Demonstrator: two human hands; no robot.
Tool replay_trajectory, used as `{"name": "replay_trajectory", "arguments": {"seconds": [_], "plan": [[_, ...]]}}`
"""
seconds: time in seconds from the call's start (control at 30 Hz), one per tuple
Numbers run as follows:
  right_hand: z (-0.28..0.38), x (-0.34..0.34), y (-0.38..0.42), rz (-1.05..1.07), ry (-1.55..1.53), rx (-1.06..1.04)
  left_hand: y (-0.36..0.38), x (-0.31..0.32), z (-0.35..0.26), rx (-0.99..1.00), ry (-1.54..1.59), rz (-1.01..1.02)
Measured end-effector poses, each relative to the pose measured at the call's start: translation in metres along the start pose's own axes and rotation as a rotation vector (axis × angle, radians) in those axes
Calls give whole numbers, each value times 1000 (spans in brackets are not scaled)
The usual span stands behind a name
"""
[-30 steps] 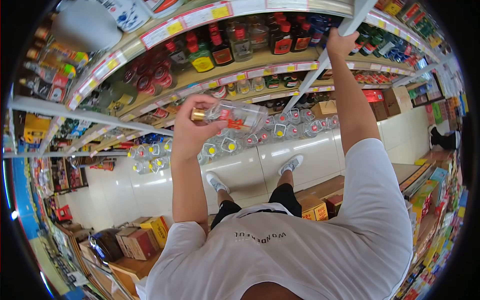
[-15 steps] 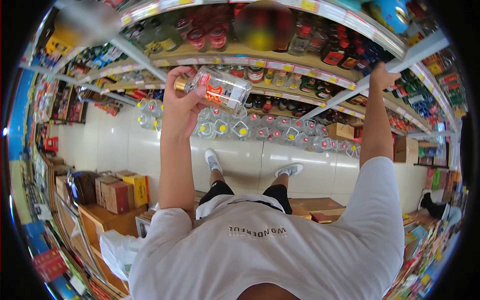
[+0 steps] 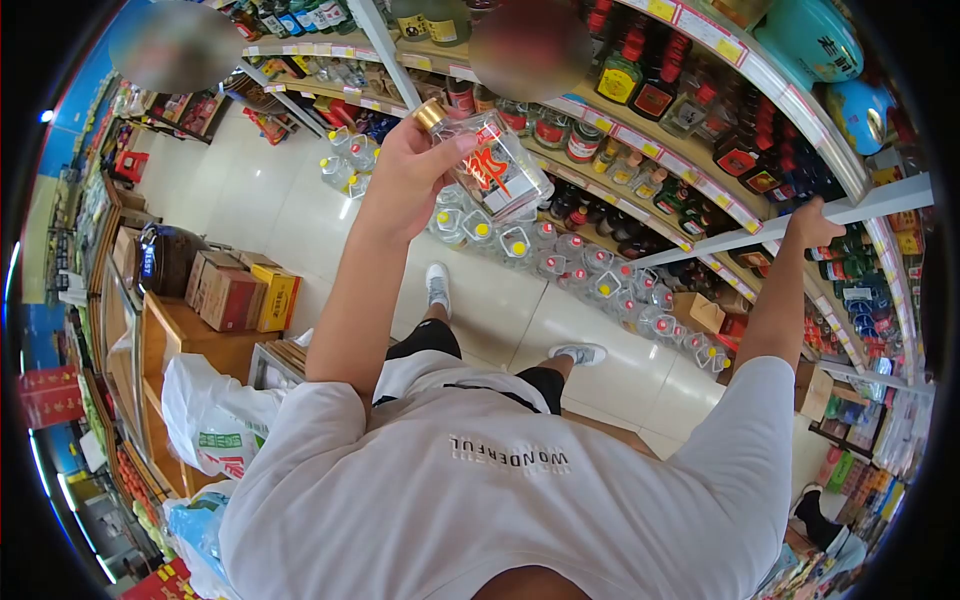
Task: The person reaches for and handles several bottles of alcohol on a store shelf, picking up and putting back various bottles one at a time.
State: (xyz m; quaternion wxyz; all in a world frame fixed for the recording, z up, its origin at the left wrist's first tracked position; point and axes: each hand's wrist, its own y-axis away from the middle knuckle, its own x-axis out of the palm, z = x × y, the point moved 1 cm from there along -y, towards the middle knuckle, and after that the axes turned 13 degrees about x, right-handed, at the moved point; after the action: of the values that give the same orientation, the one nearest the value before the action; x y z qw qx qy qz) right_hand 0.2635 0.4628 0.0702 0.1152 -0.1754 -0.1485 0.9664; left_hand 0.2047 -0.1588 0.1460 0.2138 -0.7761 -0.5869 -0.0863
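My left hand (image 3: 410, 170) is wrapped round a clear glass bottle (image 3: 497, 168) with a gold cap and red lettering. The bottle is tilted, its cap toward the upper left, in front of the shelves. At the right, my right hand (image 3: 812, 222) is raised at a white shelf upright (image 3: 880, 203), close to rows of green and dark bottles. Its fingers are partly hidden, and whether they grip the upright is unclear.
Stocked shelves (image 3: 640, 137) curve across the top. Large clear jugs (image 3: 515, 243) with yellow and red caps line the floor. Behind at the left are cartons (image 3: 232, 297) and a white plastic bag (image 3: 215, 410). Part of another person's leg (image 3: 820, 520) shows at the lower right.
The view has turned, so the shelves now slant down to the right. The bottle in my left hand has turned, showing its red lettering more fully. My right hand appears lower and farther right.
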Motion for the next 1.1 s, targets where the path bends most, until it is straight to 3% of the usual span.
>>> {"name": "replay_trajectory", "arguments": {"seconds": [0.47, 1.1], "plan": [[8, -6, 9, 5, 11, 23, 4, -12, 2, 18, -36, -10], [7, -3, 7, 3, -22, 29, 9, -6, 15, -104, -105, 75]]}}
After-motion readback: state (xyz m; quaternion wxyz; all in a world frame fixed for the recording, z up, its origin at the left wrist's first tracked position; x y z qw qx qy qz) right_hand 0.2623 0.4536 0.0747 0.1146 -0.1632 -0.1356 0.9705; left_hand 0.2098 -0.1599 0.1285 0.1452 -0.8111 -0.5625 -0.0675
